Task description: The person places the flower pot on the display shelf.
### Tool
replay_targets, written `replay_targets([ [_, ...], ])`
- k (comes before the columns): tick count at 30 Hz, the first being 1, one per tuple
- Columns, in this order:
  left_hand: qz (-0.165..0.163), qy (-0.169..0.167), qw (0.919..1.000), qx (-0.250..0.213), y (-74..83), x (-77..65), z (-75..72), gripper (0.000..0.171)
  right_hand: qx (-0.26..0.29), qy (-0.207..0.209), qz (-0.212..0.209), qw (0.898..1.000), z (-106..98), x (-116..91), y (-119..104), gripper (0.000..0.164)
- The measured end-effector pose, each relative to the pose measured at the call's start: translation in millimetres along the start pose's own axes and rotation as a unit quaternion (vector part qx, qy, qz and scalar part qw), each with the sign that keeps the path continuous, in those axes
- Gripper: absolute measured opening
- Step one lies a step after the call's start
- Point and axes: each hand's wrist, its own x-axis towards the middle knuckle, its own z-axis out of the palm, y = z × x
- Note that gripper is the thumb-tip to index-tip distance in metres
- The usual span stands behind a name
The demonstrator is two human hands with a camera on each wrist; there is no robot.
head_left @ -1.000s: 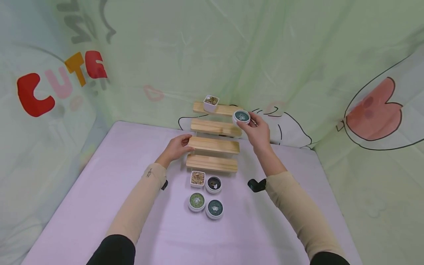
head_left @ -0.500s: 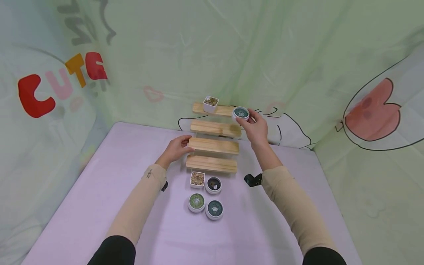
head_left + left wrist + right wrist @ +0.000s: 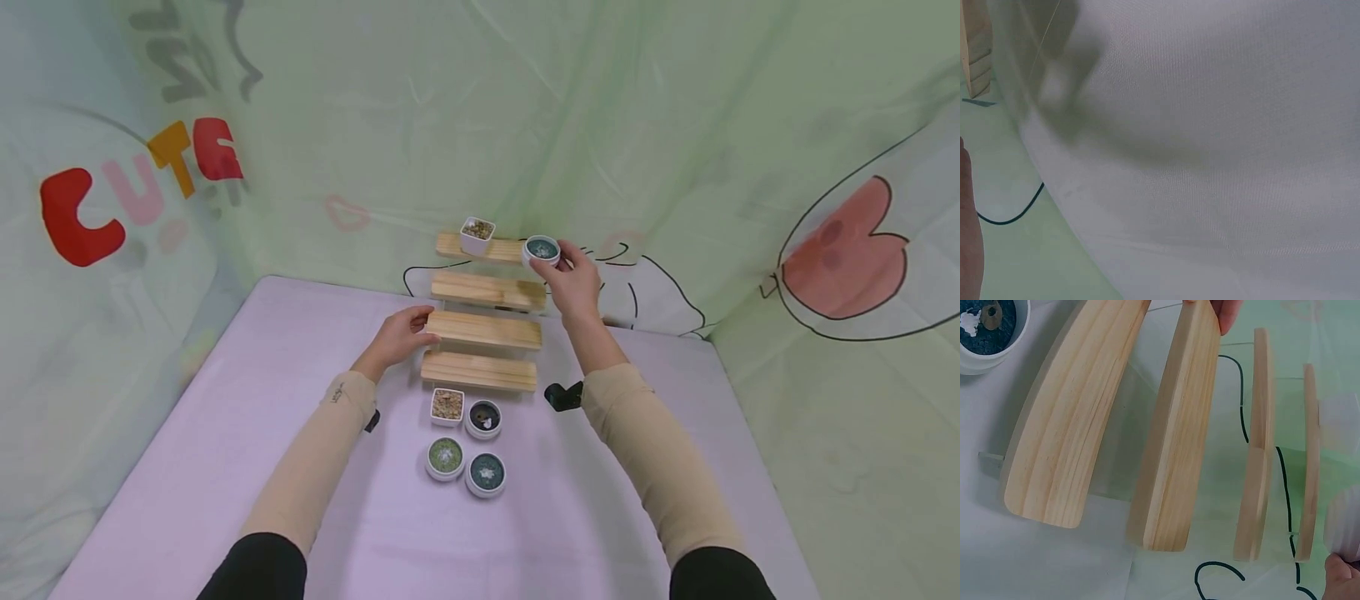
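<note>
In the head view, a stepped wooden display stand [image 3: 483, 330] with several plank tiers rises at the back of the table. My left hand [image 3: 399, 337] grips the left end of its second plank from the front, thumb and fingers to either side. A small round white pot [image 3: 542, 252] with a blue-green top is held by my right hand [image 3: 576, 283] at the right end of the top plank. The right wrist view shows this pot [image 3: 1344, 525] beside the plank's end. A square white pot [image 3: 477, 242] stands on the top plank's left part.
In front of the stand sit a square pot with tan grains [image 3: 447, 405], a dark-topped round pot [image 3: 483, 419], a green-topped round pot [image 3: 446, 458] and a blue-green one [image 3: 486, 475]. A printed cloth backdrop [image 3: 390, 125] hangs directly behind the table [image 3: 300, 400].
My right hand has carried the round pot slightly left and up, to the right end of the top plank. My left hand stays on the stand.
</note>
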Motion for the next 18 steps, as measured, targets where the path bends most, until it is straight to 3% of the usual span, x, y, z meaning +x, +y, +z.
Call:
replay_targets([
  [18,0.002,-0.003,1.0,0.0,0.2,-0.1,-0.6,0.066,-0.011,0.014,0.005,1.0,18,11,-3,0.065],
])
